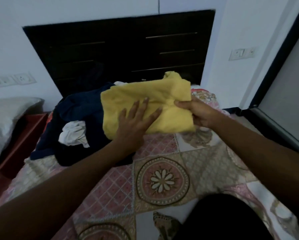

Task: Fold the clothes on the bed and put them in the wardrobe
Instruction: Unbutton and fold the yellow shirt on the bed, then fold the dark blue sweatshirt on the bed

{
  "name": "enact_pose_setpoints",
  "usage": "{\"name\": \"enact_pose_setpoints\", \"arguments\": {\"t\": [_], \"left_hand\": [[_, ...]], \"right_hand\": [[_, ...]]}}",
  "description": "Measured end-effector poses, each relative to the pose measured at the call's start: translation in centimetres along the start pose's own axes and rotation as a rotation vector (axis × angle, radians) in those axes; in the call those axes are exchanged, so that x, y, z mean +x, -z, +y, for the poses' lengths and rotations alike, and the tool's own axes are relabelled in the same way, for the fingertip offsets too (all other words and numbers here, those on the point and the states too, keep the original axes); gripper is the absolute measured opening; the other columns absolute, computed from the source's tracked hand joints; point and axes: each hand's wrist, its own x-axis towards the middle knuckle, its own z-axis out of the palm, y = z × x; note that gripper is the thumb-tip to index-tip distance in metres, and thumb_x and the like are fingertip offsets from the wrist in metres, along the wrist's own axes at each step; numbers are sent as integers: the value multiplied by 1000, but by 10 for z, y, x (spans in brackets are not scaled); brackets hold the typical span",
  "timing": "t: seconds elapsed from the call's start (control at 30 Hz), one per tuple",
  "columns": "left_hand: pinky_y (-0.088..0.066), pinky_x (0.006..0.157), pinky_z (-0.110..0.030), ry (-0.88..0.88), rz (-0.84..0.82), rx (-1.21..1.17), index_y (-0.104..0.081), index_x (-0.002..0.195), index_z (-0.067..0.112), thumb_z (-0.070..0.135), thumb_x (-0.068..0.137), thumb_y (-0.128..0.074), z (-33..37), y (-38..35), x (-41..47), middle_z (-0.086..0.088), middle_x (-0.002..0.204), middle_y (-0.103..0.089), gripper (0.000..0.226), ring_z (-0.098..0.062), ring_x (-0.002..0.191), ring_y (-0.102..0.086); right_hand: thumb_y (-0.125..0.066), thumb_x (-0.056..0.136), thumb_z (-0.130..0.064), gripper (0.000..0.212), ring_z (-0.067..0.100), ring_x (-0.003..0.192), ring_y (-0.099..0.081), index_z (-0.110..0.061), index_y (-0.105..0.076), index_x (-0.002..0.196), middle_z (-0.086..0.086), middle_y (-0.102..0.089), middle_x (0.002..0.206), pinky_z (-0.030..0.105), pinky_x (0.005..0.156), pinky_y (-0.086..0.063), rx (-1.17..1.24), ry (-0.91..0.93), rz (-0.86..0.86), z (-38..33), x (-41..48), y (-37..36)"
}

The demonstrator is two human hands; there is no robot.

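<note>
Bed (162, 179): patterned quilt, nearest.
Left hand (134, 122): fingers straight, pressed flat on the yellow garment (145, 94).
Right hand (197, 113): pinches a bunched fold at the garment's right side.
Yellow garment: partly folded, toward the bed's head end (overlapping the pile).
Pile of dark clothes (79, 108): by the bed's left edge.
Headboard (119, 49): dark, behind.

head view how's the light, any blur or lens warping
Head view: dim, flat indoor light, no glare; the dark headboard loses most detail to black; wide-angle bowing slants the door frame at right; mild softness over the yellow garment, the left hand flat on it and the right hand pinching it.
</note>
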Motion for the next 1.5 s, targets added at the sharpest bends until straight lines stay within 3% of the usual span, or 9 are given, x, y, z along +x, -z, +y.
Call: {"name": "enact_pose_setpoints", "arguments": {"t": [0.13,0.33,0.57,0.63,0.73,0.93,1.17,1.3,1.5], "left_hand": [[-27,106,-65,-25,-10,-16,-1,155,41,42,89,-42,56,-27,96,-12,166,-2,78,-42,149,-13],[-20,110,-63,-167,-510,-249,14,153,45,62,89,-41,112,-163,155,0,166,7,86,-31,151,-7],[-35,105,-55,95,-125,-505,-47,143,35,78,84,-27,85,-180,209,0,147,-47,75,-29,133,-40],[-39,102,-57,62,27,-490,-52,140,31,70,86,-29,86,-191,220,-5,142,-52,70,-31,132,-43],[-15,117,-61,149,-313,-387,-18,154,44,76,90,-21,95,-214,220,-4,164,-19,72,-32,150,-14],[-8,122,-51,446,-523,-538,-8,158,37,74,94,-25,58,-234,211,-5,167,2,76,-30,153,2],[-30,111,-38,258,-294,-623,-51,141,13,54,96,-40,31,-205,171,-15,149,-43,62,-31,138,-38],[-42,79,-44,83,-57,-267,-69,113,18,50,83,-45,-6,-166,119,-9,123,-62,50,-34,114,-54],[-42,92,-52,303,-235,-13,-60,128,17,56,69,-59,-98,-124,33,-16,131,-58,71,-36,121,-53]], "right_hand": [[-64,91,-18,55,31,121,-63,-9,-51,143,13,-64,135,45,98,-55,36,12,118,-19,20,94],[-77,84,-16,64,32,109,-67,-10,-50,141,17,-60,138,45,84,-58,-166,-229,304,69,52,216],[-58,86,-35,69,30,121,-50,-23,-39,151,8,-49,142,46,94,-46,-1253,312,835,68,71,191],[-50,94,-45,60,31,133,-44,-29,-40,151,5,-46,151,50,105,-38,-1423,366,618,68,80,166],[-28,97,-71,66,27,155,-9,-45,-19,157,-2,-12,169,61,120,-9,-1502,18,374,94,103,171],[-23,82,-91,84,40,152,-15,-51,-9,155,-2,0,170,66,115,-21,-1294,-219,516,109,104,194],[-20,86,-87,83,39,154,-3,-46,-4,157,2,3,169,73,112,-12,-1419,-319,518,91,99,179],[-49,94,-59,66,34,148,-23,-32,-34,152,8,-20,165,64,113,-26,-1562,25,535,84,89,129],[-63,83,-45,55,35,117,-57,-17,-64,131,12,-61,130,42,99,-47,-1217,412,34,101,113,16]]}}
